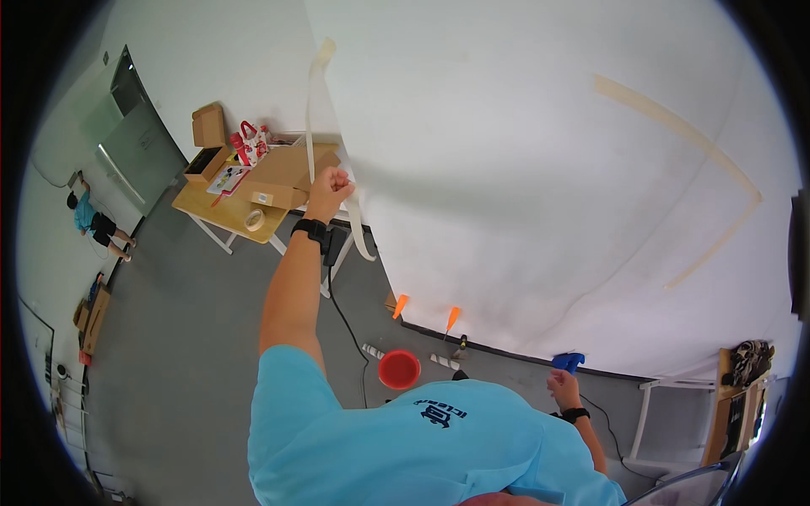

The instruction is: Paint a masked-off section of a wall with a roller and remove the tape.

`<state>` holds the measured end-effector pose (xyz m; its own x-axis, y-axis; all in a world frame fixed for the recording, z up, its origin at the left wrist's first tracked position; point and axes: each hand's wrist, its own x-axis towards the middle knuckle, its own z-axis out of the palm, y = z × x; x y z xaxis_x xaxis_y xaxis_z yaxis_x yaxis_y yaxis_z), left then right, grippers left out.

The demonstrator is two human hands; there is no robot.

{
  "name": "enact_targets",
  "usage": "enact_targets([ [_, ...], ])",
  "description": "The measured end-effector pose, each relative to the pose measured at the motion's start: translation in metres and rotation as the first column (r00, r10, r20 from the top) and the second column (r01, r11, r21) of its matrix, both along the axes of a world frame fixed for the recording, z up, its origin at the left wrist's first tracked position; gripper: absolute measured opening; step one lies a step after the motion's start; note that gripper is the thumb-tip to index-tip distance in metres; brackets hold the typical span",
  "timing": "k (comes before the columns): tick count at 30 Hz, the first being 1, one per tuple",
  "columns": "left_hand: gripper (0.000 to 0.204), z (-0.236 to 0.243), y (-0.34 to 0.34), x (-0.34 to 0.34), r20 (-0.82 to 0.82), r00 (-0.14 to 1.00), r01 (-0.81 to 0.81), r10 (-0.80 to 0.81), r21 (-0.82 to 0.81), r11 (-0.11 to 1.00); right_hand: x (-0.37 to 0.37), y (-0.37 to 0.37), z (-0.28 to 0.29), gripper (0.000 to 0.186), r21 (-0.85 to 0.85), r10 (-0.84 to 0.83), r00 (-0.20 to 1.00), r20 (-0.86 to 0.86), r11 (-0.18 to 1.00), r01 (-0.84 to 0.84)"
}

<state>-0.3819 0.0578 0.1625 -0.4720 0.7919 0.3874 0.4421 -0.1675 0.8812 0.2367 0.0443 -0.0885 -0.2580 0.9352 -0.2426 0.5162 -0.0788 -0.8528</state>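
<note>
My left hand (331, 194) is raised in front of the white wall, its fingers closed on a strip of masking tape (310, 114). The strip's top end sticks to the wall above the hand, and its loose tail hangs curling below. Low on the right is my right hand (564, 390), with its fingers curled; whether anything is in them cannot be made out. A blue object (569, 362) shows just beyond it, near the foot of the wall, its kind unclear. Farther right on the wall, another masking tape strip (688, 135) runs down and bends at a corner.
A wooden table (202, 207) at the left bears cardboard boxes, a bag and a tape roll (254, 220). Below me are a red bucket (399, 369), orange-handled tools (453, 318) and a cable (342, 312). A co-worker (97, 223) stands at the far left wall; a white frame (675, 422) is at right.
</note>
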Motion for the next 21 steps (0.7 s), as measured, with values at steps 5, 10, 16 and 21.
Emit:
enact_targets([
  [5, 0.026, 0.004, 0.014, -0.014, 0.019, 0.997, 0.072, -0.073, 0.076, 0.994, 0.005, -0.031, 0.009, 0.032, -0.226, -0.175, 0.985, -0.002, 0.959, 0.17],
  [10, 0.025, 0.008, 0.03, -0.017, -0.125, 0.991, 0.056, -0.05, 0.048, 0.997, 0.004, -0.039, 0.013, 0.033, -0.258, -0.248, 0.968, -0.019, 0.937, 0.235],
  [16, 0.027, 0.01, 0.031, -0.003, -0.296, 0.935, -0.193, 0.196, 0.039, 0.98, -0.009, -0.038, 0.018, 0.031, -0.283, -0.307, 0.951, -0.045, 0.917, 0.282],
  [21, 0.034, 0.018, 0.024, 0.001, -0.436, 0.839, -0.319, 0.327, 0.092, 0.943, -0.016, -0.04, 0.026, 0.032, -0.255, -0.302, 0.952, -0.049, 0.925, 0.28],
])
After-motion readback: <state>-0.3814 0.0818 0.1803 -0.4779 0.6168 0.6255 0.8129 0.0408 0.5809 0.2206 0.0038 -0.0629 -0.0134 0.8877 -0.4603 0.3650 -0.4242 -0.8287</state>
